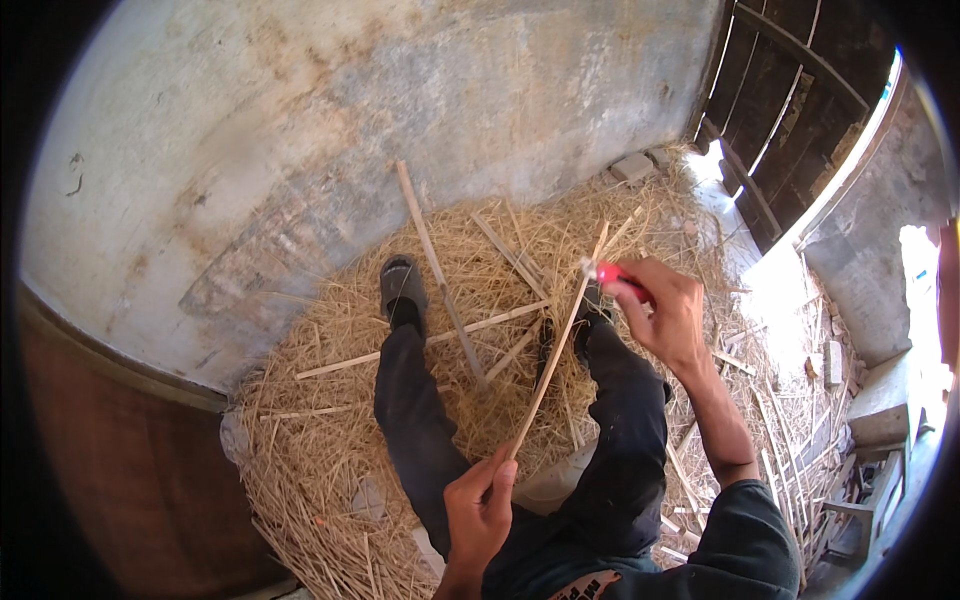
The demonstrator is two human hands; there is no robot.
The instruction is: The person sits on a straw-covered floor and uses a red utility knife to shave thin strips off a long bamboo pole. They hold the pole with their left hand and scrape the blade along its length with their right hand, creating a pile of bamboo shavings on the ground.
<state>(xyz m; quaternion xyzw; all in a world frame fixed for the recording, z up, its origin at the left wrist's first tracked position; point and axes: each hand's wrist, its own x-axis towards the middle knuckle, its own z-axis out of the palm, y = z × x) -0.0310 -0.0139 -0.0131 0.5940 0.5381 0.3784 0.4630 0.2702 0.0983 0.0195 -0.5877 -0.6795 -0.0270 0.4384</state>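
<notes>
My left hand (482, 508), low in the middle, is closed round the lower end of a long, thin wooden strip (552, 365). The strip slants up and to the right between my legs, its far end free. My right hand (668, 308) grips a small red-handled tool (620, 277) beside the upper part of the strip. The tool's pale tip is blurred; its exact kind cannot be made out, nor whether it touches the strip.
Straw and shavings (310, 450) cover the floor around my legs. Several loose wooden slats lie there, one long slat (430, 250) reaching toward the stained wall (350, 100). A brown wooden panel (130, 450) stands at left, a plank door (790, 100) at upper right, blocks (880, 405) at right.
</notes>
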